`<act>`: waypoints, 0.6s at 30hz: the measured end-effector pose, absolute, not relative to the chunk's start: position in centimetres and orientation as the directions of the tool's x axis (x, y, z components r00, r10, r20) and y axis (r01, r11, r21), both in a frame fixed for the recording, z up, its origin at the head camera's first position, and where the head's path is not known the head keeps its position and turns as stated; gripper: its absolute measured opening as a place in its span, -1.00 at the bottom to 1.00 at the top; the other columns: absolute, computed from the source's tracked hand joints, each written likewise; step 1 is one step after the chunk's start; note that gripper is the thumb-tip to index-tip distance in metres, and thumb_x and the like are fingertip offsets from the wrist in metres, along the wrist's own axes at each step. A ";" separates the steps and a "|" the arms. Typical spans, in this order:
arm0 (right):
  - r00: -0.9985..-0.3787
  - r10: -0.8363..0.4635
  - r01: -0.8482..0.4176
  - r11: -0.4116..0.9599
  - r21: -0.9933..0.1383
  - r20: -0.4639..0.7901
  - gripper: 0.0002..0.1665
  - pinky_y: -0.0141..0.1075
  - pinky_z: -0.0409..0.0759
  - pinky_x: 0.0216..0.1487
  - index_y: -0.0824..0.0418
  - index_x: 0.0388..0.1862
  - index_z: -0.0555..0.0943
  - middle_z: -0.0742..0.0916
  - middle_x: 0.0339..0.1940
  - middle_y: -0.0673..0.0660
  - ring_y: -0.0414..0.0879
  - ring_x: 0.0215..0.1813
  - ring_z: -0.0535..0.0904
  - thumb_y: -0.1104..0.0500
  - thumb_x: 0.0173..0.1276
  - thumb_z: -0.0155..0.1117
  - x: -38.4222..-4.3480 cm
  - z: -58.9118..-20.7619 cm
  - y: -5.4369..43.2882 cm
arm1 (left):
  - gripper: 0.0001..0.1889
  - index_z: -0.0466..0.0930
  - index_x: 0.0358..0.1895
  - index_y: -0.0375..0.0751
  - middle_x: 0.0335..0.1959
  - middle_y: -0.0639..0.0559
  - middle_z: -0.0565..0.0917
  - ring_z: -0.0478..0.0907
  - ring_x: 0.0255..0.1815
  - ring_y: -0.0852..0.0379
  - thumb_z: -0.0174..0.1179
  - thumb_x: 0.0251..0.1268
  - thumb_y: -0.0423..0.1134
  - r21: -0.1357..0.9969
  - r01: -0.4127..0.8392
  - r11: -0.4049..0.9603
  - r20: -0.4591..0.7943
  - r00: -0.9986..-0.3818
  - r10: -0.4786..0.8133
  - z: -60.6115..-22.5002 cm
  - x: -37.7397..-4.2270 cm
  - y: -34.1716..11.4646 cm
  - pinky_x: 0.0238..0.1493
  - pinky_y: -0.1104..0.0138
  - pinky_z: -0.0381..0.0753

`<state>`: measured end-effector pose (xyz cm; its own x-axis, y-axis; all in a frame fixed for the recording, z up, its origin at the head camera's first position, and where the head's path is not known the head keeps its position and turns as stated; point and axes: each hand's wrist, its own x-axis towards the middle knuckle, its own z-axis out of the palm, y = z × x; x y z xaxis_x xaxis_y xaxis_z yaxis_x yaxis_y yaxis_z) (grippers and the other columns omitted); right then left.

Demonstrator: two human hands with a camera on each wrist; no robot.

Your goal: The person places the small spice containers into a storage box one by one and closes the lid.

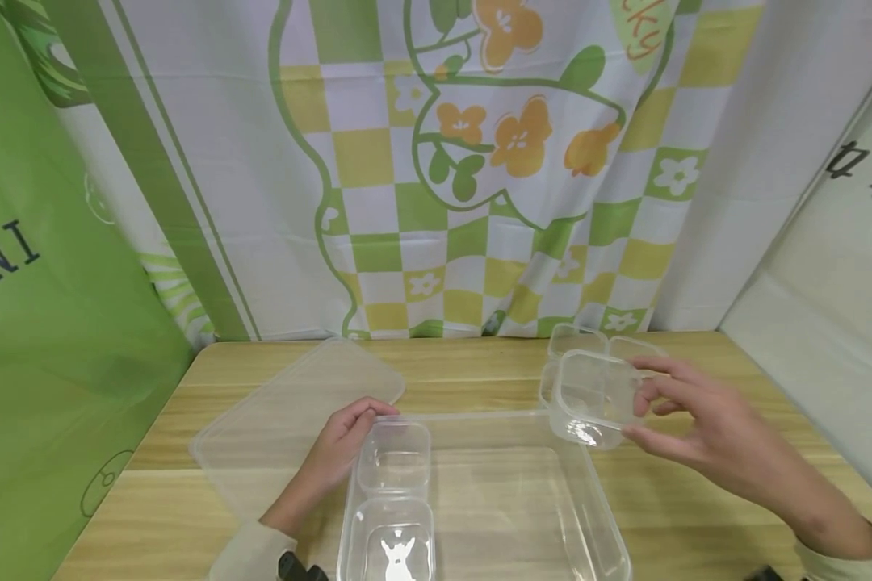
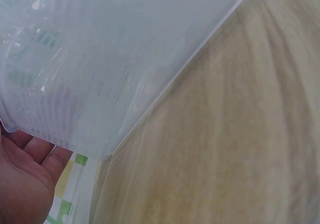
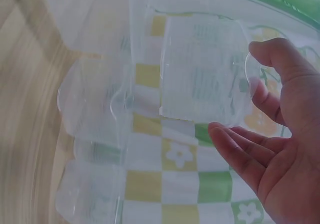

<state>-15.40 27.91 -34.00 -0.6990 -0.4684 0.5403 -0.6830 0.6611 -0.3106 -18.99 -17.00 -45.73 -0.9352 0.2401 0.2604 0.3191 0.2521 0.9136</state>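
Note:
My right hand (image 1: 705, 411) pinches a small clear plastic container (image 1: 592, 395) by its near-right rim, thumb and fingers on its edge. In the right wrist view the same small container hangs tilted in front of the curtain. A large clear rectangular box (image 1: 610, 524) stands open in front of me. Inside it, along the left side, sit two small clear containers (image 1: 396, 460), one behind the other. My left hand (image 1: 345, 444) touches the box's back left corner. The left wrist view shows its fingers (image 2: 55, 161) against the outside wall.
Several more small clear containers (image 1: 577, 340) stand at the back right of the wooden table (image 1: 472, 371). A large flat clear lid (image 1: 291, 411) lies on the left, partly behind my left arm. A patterned curtain (image 1: 436, 218) hangs along the back edge.

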 end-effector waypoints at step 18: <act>-0.644 -0.546 -0.753 0.577 -0.317 0.536 -0.45 -0.46 0.61 -0.12 -0.20 -0.30 0.49 0.63 0.30 0.10 -0.15 -0.04 0.67 0.25 0.03 0.69 -16.3 -33.7 24.1 | -0.68 0.68 0.00 -0.28 0.05 -0.06 0.71 0.56 0.20 -0.01 -0.15 0.69 -0.35 0.920 0.313 0.235 0.260 -0.937 0.233 -45.6 -19.0 -17.0 0.27 0.18 0.49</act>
<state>-16.30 24.09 -33.74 -0.6439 -0.5462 0.5358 -0.7529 0.5768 -0.3168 -18.98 -17.01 -45.61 -0.9371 0.2334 0.2595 0.3134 0.2353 0.9200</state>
